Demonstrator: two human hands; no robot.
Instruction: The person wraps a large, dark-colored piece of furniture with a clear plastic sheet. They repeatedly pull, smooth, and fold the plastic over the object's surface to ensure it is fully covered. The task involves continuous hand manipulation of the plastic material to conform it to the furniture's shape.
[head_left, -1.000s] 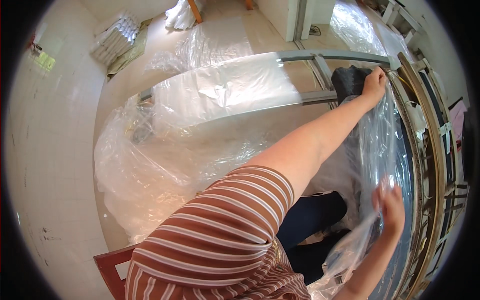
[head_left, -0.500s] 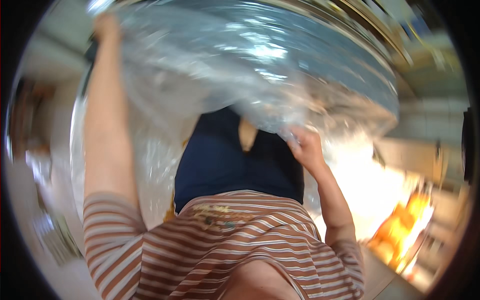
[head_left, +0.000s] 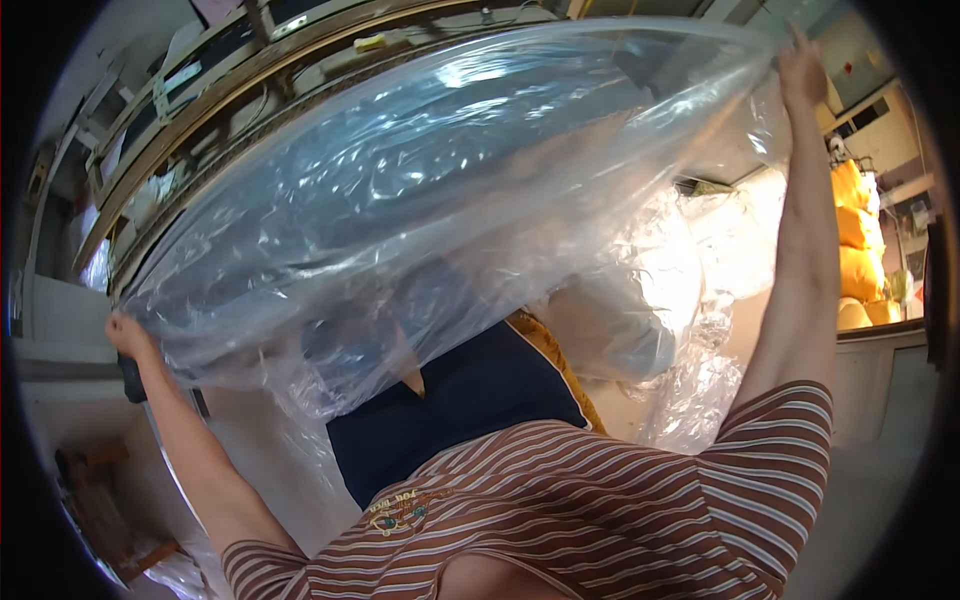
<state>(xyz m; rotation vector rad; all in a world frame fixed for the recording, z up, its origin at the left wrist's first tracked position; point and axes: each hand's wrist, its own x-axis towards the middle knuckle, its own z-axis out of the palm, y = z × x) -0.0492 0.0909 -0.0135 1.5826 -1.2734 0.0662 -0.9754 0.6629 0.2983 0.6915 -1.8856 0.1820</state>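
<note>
A large sheet of clear plastic film (head_left: 330,235) is stretched across the view in front of my body. My left hand (head_left: 125,335) grips its edge low at the far left, the fingers closed. High at the right, my right hand (head_left: 802,75) holds the opposite end, slightly blurred. Between the hands the film bows outward, and its near edge hangs wrinkled over the front of my dark shorts (head_left: 470,385). A bluish surface shows through it, though I cannot tell what that is.
A long wooden-edged frame or bench (head_left: 200,110) runs behind the film at the upper left. More crumpled clear plastic (head_left: 690,400) hangs or lies to my right, brightly lit. Yellow bundles (head_left: 857,235) are stacked at the far right. A brown wooden stool-like piece (head_left: 110,500) stands at lower left.
My right hand has risen from near my waist to the upper right. My left hand has come down from the upper left. The film is now spread wide between them.
</note>
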